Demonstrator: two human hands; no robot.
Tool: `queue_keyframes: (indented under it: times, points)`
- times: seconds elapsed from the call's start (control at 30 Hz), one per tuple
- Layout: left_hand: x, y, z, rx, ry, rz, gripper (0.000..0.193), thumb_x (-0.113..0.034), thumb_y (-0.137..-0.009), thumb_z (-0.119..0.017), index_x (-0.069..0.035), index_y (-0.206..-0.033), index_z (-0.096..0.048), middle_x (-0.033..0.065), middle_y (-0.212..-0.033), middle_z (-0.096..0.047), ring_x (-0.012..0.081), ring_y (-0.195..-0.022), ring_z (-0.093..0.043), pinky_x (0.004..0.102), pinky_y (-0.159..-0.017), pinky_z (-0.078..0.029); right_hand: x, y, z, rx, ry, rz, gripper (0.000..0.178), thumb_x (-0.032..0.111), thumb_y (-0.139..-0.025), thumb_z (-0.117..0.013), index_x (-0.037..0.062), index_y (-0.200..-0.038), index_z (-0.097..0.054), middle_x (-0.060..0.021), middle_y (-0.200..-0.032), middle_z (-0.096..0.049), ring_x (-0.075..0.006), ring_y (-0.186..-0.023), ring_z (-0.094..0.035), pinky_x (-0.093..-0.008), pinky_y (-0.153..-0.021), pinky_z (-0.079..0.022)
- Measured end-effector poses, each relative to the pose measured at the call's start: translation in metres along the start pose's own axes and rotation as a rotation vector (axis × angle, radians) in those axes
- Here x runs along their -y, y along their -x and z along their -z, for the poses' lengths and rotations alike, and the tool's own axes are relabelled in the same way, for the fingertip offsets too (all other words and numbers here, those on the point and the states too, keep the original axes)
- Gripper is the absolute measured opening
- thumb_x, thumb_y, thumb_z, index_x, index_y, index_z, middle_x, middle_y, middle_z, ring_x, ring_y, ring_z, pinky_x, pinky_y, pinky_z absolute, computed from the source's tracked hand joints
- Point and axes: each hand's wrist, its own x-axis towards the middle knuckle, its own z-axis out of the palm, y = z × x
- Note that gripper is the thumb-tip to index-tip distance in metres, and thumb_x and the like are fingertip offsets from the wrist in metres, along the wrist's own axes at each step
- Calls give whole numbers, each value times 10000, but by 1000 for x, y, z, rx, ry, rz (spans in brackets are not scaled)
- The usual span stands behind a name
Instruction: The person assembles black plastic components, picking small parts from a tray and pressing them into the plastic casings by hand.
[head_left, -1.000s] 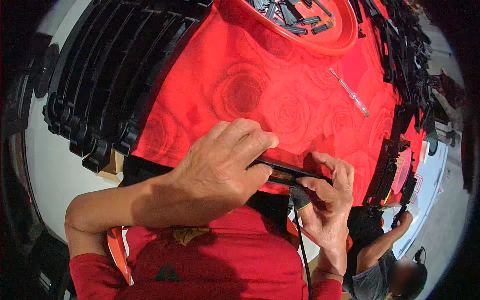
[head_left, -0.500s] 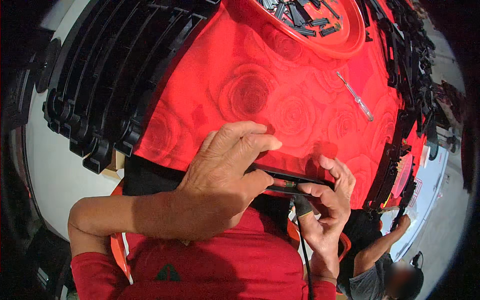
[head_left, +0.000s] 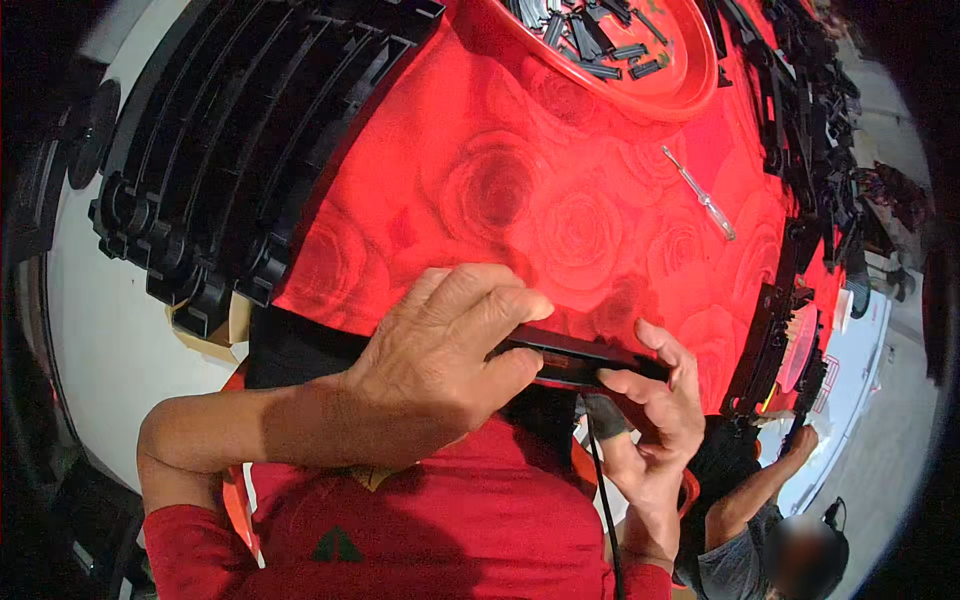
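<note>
- Pinched at its right end between the digits of the right hand (head_left: 655, 415), the black bar (head_left: 590, 352) lies crosswise at the near edge of the cloth (head_left: 400, 250), in front of the shirt (head_left: 430, 530).
- Left hand (head_left: 435, 345): the thumb lies along the bar's left part, and the fingers arch over its far side with their tips apart from the thumb; whether they press on the bar, I cannot tell.
- Between the two hands the bar's middle shows as a long, narrow channel; its left end is hidden by the left hand.
- One digit of the right hand wears a dark cover (head_left: 604, 416) and points up below the bar.
- Beyond the hands, the red cloth bears a print of large roses.
- On it, to the right, a screwdriver (head_left: 712, 208) with a clear handle lies aslant, well apart from both hands.
- At the far edge stands a red bowl (head_left: 692, 88) with small black parts (head_left: 590, 40) in it.
- On the left, long black strips (head_left: 230, 150) lie side by side, with a box (head_left: 212, 342) near their lower ends.
- A thin black cable (head_left: 606, 500) hangs below the right hand.
- At the lower right, a co-worker's hand (head_left: 804, 438) is near more black pieces (head_left: 752, 355).
</note>
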Motion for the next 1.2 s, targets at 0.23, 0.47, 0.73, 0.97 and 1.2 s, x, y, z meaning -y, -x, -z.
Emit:
queue_keyframes:
  times: [0.23,0.47,0.73,0.97,1.2]
  points:
    - [8,-4,3,26,12,-85,275,-111,-737,-797,-79,-977,-667,103,-1077,-656,315,-988,-630,440,-800,-483,-9,-48,14,215,-23,95,314,88,-762,-778,-22,-1050,-719,-182,-1090,-722,-300,-1024,-697,-355,-881,-531]
    - [17,-2,0,60,42,-87,334,-112,-729,-843,-98,-992,-638,80,-1041,-651,293,-895,-599,438,-750,-461,-13,-70,14,485,-120,-1,263,21,-747,-750,1,-1005,-704,-104,-919,-666,-257,-831,-669,-352,-708,-516]
    - [19,-5,0,69,33,-77,322,-125,-732,-850,-92,-962,-627,72,-1023,-654,280,-852,-594,424,-724,-466,-14,-74,5,482,-112,15,223,-12,-709,-767,32,-909,-678,-73,-812,-595,-232,-738,-617,-333,-631,-464]
    - [20,-5,0,35,47,-99,316,-110,-742,-834,-92,-967,-612,60,-996,-655,266,-815,-587,408,-700,-463,-9,-78,13,548,-180,-51,282,-79,-683,-718,24,-938,-657,-80,-833,-573,-239,-750,-611,-335,-634,-455]
    - [19,-4,-2,11,70,-107,315,-85,-750,-818,-93,-970,-594,62,-992,-652,263,-799,-579,403,-693,-453,-3,-75,9,556,-2,-26,351,-8,-674,-760,86,-988,-634,-116,-834,-556,-351,-793,-636,-445,-659,-497]
